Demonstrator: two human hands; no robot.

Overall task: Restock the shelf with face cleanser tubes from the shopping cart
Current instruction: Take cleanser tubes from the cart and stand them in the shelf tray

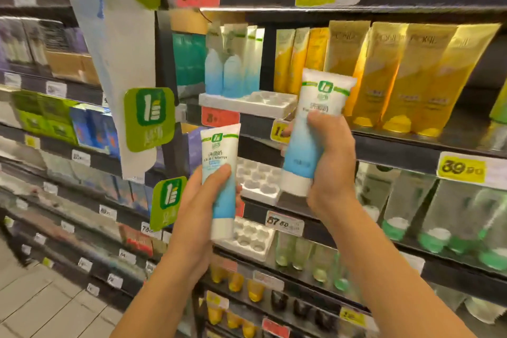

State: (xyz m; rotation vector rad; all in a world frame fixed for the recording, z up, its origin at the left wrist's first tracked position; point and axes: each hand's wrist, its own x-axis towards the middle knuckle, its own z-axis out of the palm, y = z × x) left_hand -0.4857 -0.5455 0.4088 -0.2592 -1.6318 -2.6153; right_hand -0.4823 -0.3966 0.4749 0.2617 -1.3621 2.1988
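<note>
My left hand (199, 208) grips a white-and-blue face cleanser tube (220, 162), cap down, in front of the shelf. My right hand (329, 162) holds a second, matching tube (310, 132) higher up, cap down and tilted a little, just in front of a white slotted tray (263, 103) on the shelf. Three tubes of the same kind (230, 68) stand at the back of that tray; its front slots are bare. The shopping cart is out of view.
Yellow tubes (389, 74) fill the shelf to the right of the tray. More white slotted trays (258, 181) sit on the shelves below, beside green bottles (439, 217). Price tags line the shelf edges. Green brand signs (149, 118) hang at left. Tiled floor lies bottom left.
</note>
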